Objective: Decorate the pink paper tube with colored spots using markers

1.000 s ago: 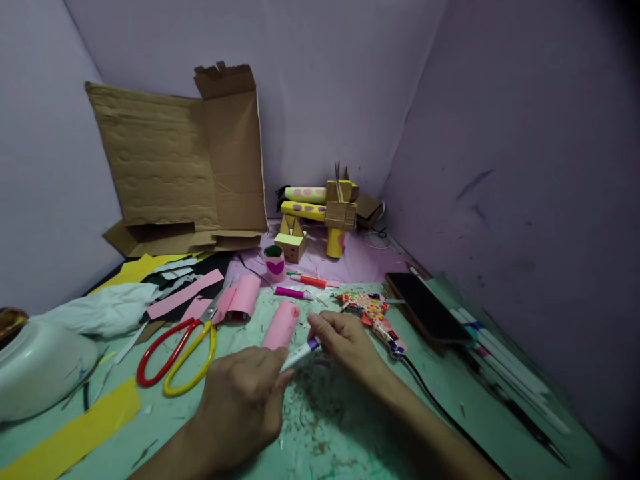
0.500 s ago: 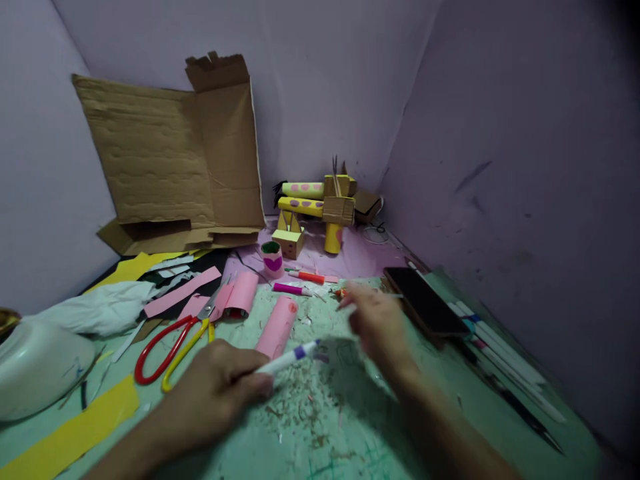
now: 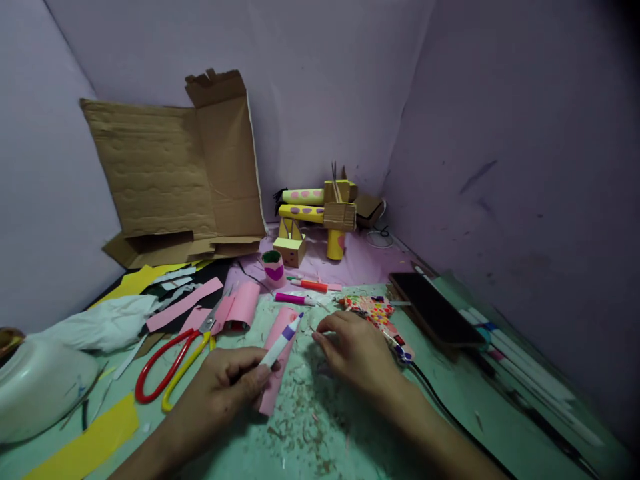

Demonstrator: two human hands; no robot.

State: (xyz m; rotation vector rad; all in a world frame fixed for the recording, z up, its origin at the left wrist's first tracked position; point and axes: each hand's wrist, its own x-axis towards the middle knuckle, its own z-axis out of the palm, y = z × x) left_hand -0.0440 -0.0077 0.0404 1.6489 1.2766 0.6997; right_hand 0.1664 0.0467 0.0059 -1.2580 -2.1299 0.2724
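Holding the white marker [image 3: 281,345] in the fingers of the left hand [image 3: 225,390], purple tip slanting up and away, over the pink tube [image 3: 273,390] on the bench [image 3: 310,447]. Curling the fingers of the right hand [image 3: 357,353] near the patterned glue gun [image 3: 373,310]; cannot tell whether grasping anything small. Between the hands, open to movement over a strip of bench strewn with scraps, widening toward the near side. Hemmed in on the left by the scissors [image 3: 163,370], on the right by the glue gun, its cord [image 3: 447,413] and the phone [image 3: 437,307]. Bounded beyond the tube by the magenta marker [image 3: 293,299] and orange-red marker [image 3: 313,286], lying crosswise.
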